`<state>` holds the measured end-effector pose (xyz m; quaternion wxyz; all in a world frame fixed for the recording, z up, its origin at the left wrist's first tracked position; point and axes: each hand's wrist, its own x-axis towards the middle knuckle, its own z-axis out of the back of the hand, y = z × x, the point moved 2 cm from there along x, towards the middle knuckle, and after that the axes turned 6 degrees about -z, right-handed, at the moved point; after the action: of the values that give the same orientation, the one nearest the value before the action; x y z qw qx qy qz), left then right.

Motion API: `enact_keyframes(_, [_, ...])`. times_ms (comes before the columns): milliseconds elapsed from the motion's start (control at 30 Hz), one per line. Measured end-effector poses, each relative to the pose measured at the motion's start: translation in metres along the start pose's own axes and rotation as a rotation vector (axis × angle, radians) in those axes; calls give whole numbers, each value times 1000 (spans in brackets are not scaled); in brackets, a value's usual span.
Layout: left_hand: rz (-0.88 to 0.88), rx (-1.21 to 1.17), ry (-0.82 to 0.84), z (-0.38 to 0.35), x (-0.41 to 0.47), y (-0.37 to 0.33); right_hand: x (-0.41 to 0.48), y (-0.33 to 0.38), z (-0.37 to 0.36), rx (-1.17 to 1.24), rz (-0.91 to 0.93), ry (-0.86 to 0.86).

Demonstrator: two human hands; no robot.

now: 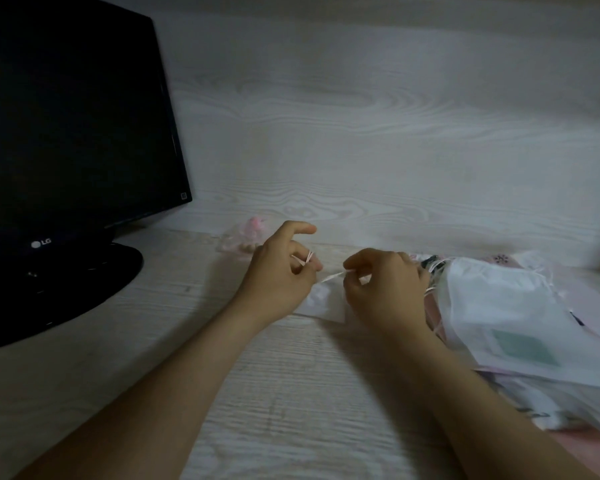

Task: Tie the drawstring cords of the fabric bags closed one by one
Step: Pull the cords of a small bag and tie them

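A small white sheer fabric bag (323,301) lies on the desk between my two hands, partly hidden by them. Its thin pale drawstring cord (329,277) runs taut from hand to hand. My left hand (281,271) has the cord looped round a curled finger, with the index finger stretched out above. My right hand (385,285) pinches the other end of the cord between thumb and fingertips. A small pink bag (246,237) lies behind my left hand near the wall.
A black monitor (66,133) on a round base (84,282) fills the left side. A heap of sheer white and pink bags (516,327) with loose cords lies at the right, against my right hand. A pale wood-grain wall (361,133) backs the desk (291,393).
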<state>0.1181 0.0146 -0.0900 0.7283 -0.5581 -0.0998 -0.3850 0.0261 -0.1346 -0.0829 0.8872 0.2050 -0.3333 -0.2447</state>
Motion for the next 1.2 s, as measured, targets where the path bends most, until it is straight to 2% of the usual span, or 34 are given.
enact_keyframes(67, [-48,3,-16,1,-2,-6,0,1,2,97,9,-5])
enact_keyframes(100, [-51,-18,-21,1,-2,-8,0,2,3,243,-5,15])
enact_keyframes(200, [-14,-81,12,0,-3,-13,1,5,7,743,-186,123])
enact_keyframes(300, [21,-135,64,-1,-3,-19,0,5,6,1020,-360,276])
enact_keyframes(400, [70,-178,85,-1,-2,-21,1,1,3,1100,-398,306])
enact_keyframes(600, [145,-223,198,-1,-4,-26,3,5,2,1164,-256,400])
enact_keyframes(733, [162,-258,173,-1,-3,-27,0,10,-3,1066,-143,435])
enact_keyframes(833, [160,-249,178,1,-3,-28,1,7,-8,838,-1,355])
enact_keyframes(1033, [177,-176,140,0,-1,-20,0,6,-13,539,147,332])
enact_keyframes(1200, [107,-104,117,2,-1,-19,-3,10,-10,264,397,100])
